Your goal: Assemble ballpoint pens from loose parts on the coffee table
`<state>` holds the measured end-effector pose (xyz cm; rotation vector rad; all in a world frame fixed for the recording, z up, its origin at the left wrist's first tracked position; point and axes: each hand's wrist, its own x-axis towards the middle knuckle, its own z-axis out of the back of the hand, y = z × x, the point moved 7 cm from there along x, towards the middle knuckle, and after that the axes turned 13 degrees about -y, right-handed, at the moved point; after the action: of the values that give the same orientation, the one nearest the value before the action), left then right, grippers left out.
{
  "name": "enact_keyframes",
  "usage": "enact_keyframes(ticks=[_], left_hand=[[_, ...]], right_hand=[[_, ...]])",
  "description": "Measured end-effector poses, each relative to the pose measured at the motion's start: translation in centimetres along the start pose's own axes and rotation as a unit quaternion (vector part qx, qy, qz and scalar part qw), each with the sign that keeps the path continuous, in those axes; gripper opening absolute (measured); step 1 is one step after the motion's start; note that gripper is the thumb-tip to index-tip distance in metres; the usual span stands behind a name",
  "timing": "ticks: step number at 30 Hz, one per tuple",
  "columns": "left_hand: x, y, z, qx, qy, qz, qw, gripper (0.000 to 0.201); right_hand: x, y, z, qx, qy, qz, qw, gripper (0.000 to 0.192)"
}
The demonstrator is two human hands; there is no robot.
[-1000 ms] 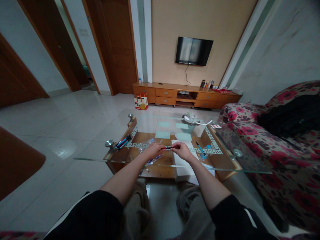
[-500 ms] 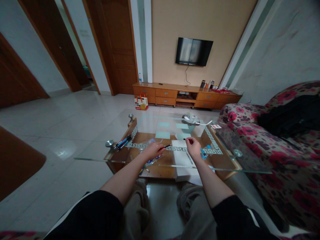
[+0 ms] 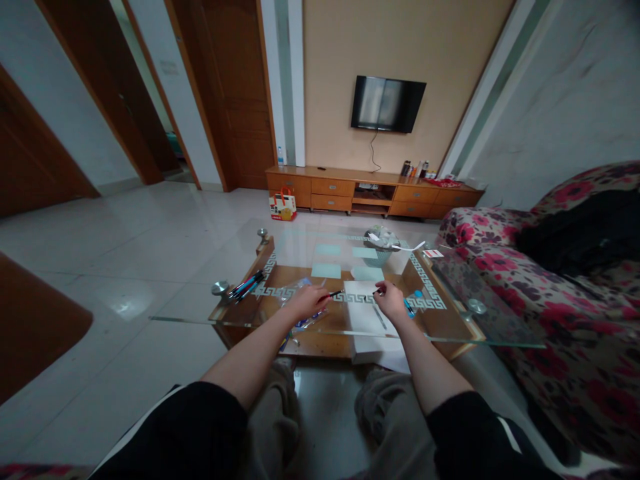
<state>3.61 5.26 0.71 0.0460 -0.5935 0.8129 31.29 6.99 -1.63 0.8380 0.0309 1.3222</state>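
My left hand (image 3: 310, 299) is closed around a dark pen (image 3: 336, 293) with some red on it, its tip pointing right over the glass table (image 3: 195, 319). Across from it, my right hand (image 3: 391, 300) pinches a small black piece (image 3: 377, 291), possibly a pen cap; it is too small to be sure. A gap separates the piece from the pen tip. Beside my right wrist lies a bright blue item (image 3: 409, 308), partly hidden. Below my left hand is crinkled clear plastic packaging (image 3: 306, 321). A bundle of pens (image 3: 247, 285) rests at the table's left.
Under the glass, a white box (image 3: 367, 343) sits on the wooden shelf (image 3: 325, 344). A basket (image 3: 381, 252) holding pale plastic shows at the far side, near a red-and-white card (image 3: 433, 253). A floral sofa (image 3: 480, 257) borders the right.
My right hand has moved slightly down and to the right with the small black piece, which now sits about level with the pen tip. My left hand has barely moved.
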Motion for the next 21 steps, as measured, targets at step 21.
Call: enact_keyframes(ticks=[21], left_hand=[[0.0, 0.2, -0.2, 0.000, 0.005, 0.010, 1.000, 0.030]], right_hand=[[-1.2, 1.4, -1.2, -0.038, 0.102, 0.057, 0.992, 0.033]])
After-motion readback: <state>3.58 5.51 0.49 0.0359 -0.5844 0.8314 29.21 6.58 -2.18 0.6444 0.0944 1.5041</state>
